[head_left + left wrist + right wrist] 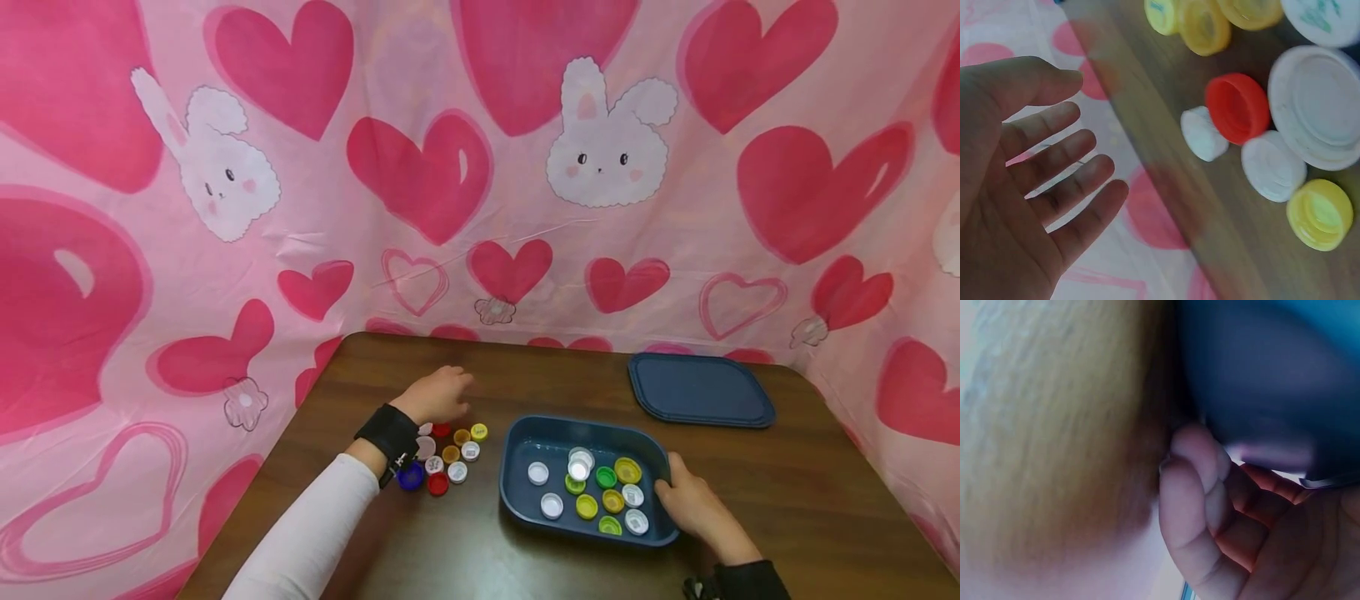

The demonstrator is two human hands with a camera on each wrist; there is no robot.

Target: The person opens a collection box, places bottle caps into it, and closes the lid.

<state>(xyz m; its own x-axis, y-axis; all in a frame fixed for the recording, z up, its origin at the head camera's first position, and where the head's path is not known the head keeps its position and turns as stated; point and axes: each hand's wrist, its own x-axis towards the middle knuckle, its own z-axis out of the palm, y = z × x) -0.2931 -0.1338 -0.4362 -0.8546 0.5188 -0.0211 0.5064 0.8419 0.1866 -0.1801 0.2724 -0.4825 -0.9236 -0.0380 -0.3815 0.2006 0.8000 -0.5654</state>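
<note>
My left hand (438,395) hovers just beyond a cluster of bottle caps on the table, its fingers relaxed and holding nothing. The left wrist view shows its spread fingers beside a red cap (1237,108), a yellow cap (1320,215) and a large white lid (1317,107). A blue cap (410,476) lies at the cluster's near left. My right hand (693,500) grips the right end of a dark blue tray (525,442), thumb over the rim and fingers curled beneath. Inside the tray are white, yellow and green caps, including a green cap (606,477).
A flat dark blue lid (701,390) lies at the back right of the brown wooden table (450,558). Behind the table hangs a pink cloth (517,208) with hearts and rabbits, close along its back and left edges.
</note>
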